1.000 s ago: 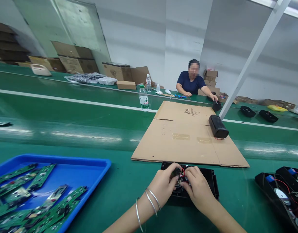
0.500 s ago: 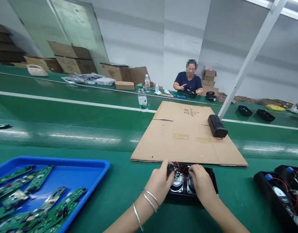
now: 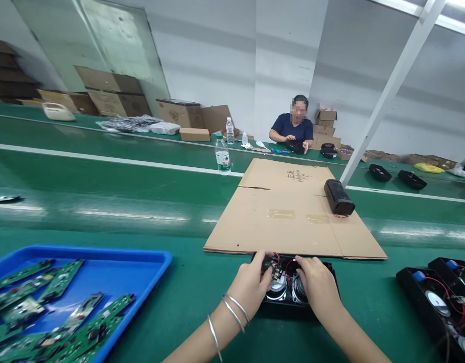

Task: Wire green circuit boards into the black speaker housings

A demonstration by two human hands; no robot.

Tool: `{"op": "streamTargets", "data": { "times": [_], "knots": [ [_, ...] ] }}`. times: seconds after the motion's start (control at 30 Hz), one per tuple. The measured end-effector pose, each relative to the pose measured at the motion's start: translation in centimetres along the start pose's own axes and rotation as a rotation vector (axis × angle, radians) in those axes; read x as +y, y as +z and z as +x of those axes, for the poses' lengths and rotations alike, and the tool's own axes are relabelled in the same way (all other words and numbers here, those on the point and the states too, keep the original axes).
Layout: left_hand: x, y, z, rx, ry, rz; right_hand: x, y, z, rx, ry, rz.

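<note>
A black speaker housing (image 3: 289,306) with two round silver-rimmed speakers (image 3: 277,289) lies on the green bench in front of me. My left hand (image 3: 251,277), with bracelets on the wrist, pinches a small green circuit board (image 3: 276,270) over the housing's left part. Red wires run from the board into the housing. At the right speaker, my right hand (image 3: 316,283) has its fingers bent down over the inside of the housing; what its fingertips hold, if anything, is hidden.
A blue tray (image 3: 153,259) of green circuit boards is at left. Cardboard (image 3: 285,232) lies beyond the housing, bearing a black case (image 3: 339,197). More open housings (image 3: 417,297) sit at right. A bottle (image 3: 222,157) stands farther back; a person (image 3: 295,126) sits across.
The board in my left hand has tilted slightly, and my right hand's fingers have shifted a little. Across the bench, the person's hands and the black part there have moved lower.
</note>
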State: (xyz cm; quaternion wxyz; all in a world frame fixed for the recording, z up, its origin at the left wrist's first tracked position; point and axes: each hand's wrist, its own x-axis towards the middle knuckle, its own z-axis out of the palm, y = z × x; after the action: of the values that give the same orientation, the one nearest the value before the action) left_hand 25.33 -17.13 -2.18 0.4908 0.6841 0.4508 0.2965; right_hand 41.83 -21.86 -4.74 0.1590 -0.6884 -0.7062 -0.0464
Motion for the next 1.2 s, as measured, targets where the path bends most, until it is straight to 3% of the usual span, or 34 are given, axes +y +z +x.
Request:
{"op": "streamTargets", "data": {
  "times": [0.13,0.4,0.6,0.77,0.87,1.07,1.2],
  "knots": [
    [0.2,0.3,-0.1,-0.026,-0.022,-0.034,0.3,-0.2,0.6,0.058,-0.063,-0.035],
    [0.4,0.5,-0.4,-0.119,-0.03,-0.031,0.1,0.0,1.4,0.011,-0.06,-0.107],
    [0.0,0.5,0.0,-0.028,-0.079,-0.093,0.2,-2.1,1.2,0.049,-0.024,0.241],
    [-0.1,0.6,0.2,0.019,-0.065,-0.132,-0.6,-4.2,0.5,-0.24,-0.085,0.584],
    [-0.1,0.6,0.1,0.014,-0.041,-0.081,-1.6,-3.6,0.2,-0.286,-0.128,0.52],
    [-0.5,0.8,0.0,-0.005,-0.027,0.012,-2.7,-1.6,-0.2,-0.156,-0.038,0.201],
    [-0.8,0.8,0.1,0.032,0.038,0.102,-2.7,-2.0,-0.1,-0.224,0.022,0.147]
  ]
}}
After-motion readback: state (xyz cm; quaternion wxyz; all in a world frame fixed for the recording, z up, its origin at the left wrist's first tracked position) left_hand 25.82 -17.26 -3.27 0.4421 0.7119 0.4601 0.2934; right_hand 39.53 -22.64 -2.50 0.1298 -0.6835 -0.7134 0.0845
